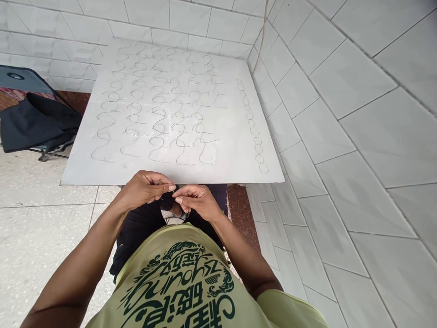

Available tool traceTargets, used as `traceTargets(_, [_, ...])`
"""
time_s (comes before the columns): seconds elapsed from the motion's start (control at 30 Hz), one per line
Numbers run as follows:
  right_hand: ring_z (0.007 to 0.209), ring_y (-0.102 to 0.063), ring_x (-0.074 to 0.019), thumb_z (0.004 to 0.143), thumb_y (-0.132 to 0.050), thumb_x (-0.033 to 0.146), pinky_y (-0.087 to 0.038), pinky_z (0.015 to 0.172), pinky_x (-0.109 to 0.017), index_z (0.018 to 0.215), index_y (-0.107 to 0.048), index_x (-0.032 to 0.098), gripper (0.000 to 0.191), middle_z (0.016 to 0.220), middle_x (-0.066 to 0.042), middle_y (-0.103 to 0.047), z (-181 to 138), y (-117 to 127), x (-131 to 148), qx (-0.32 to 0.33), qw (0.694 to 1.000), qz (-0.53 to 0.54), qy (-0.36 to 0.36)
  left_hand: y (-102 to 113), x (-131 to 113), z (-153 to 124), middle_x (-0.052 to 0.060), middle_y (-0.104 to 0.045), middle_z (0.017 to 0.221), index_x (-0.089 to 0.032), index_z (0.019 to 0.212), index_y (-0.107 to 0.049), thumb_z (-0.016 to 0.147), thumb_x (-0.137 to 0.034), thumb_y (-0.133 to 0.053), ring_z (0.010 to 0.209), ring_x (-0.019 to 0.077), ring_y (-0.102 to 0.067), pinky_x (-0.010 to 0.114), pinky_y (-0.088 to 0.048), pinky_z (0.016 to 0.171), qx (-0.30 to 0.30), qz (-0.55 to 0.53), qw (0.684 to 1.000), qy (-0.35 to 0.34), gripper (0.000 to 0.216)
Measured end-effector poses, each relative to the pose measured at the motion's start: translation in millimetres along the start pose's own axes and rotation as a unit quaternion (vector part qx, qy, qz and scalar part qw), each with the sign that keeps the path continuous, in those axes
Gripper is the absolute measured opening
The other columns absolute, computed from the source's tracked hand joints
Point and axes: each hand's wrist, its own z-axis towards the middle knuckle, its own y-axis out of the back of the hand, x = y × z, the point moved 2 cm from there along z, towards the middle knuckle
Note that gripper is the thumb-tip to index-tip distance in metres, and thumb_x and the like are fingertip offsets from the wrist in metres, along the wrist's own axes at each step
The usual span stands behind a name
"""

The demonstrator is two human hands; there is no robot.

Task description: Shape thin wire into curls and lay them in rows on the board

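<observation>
A white board (167,155) lies across my lap, its surface covered with rows of wavy, looping thin wire (157,114). Along its right side runs a separate chain of small wire loops (251,123). Just below the board's near edge, my left hand (145,189) and my right hand (198,200) almost meet. Each pinches a thin, pale strand of wire (164,183) between thumb and fingers. The strand is very fine, and my fingers hide part of it.
A black bag or cloth (37,123) rests on a folding chair at the left. White tiled walls rise beyond and to the right of the board, with a thin cord (262,38) hanging near its far corner. A speckled tile floor lies below left.
</observation>
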Motion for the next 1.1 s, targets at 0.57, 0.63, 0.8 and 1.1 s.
traceTargets(0.57, [0.052, -0.055, -0.0094, 0.085, -0.081, 0.042, -0.044, 0.052, -0.023, 0.095, -0.074, 0.017, 0.028, 0.064, 0.002, -0.065, 2.9, -0.7, 0.0, -0.035, 0.999, 0.019, 0.023, 2.0, -8.4, 18.6, -0.004, -0.047, 0.052, -0.012, 0.084, -0.078, 0.074, -0.040, -0.089, 0.039, 0.0024, -0.033, 0.016, -0.021, 0.034, -0.075, -0.169, 0.982, 0.033, 0.032])
traceTargets(0.63, [0.055, -0.059, -0.0106, 0.090, -0.075, 0.046, -0.044, 0.052, -0.023, 0.102, -0.074, 0.017, 0.031, 0.068, 0.001, -0.067, 1.2, 4.3, 1.8, -0.025, 0.999, 0.023, 0.033, 4.6, -11.7, 19.7, -0.004, -0.050, 0.053, -0.012, 0.085, -0.078, 0.074, -0.042, -0.088, 0.039, 0.0025, -0.035, 0.016, -0.021, 0.035, -0.080, -0.145, 0.986, 0.023, 0.033])
traceTargets(0.8, [0.057, -0.062, -0.0123, 0.095, -0.068, 0.052, -0.044, 0.051, -0.024, 0.106, -0.072, 0.016, 0.037, 0.073, -0.002, -0.070, -8.1, 22.0, -0.5, -0.027, 0.998, 0.038, 0.045, 10.8, -21.2, 21.3, -0.003, -0.051, 0.051, -0.013, 0.085, -0.079, 0.073, -0.044, -0.088, 0.038, 0.0031, -0.036, 0.017, -0.021, 0.035, -0.092, -0.097, 0.991, 0.005, 0.035])
traceTargets(1.1, [0.053, -0.060, -0.0119, 0.097, -0.066, 0.050, -0.048, 0.052, -0.025, 0.090, -0.074, 0.016, 0.035, 0.068, -0.002, -0.070, -12.8, 25.3, -2.0, -0.044, 0.997, -0.036, 0.058, 10.3, -21.1, 27.7, -0.003, -0.052, 0.050, -0.015, 0.086, -0.080, 0.074, -0.043, -0.087, 0.038, 0.0044, -0.037, 0.018, -0.022, 0.036, -0.081, -0.075, 0.994, 0.006, 0.031])
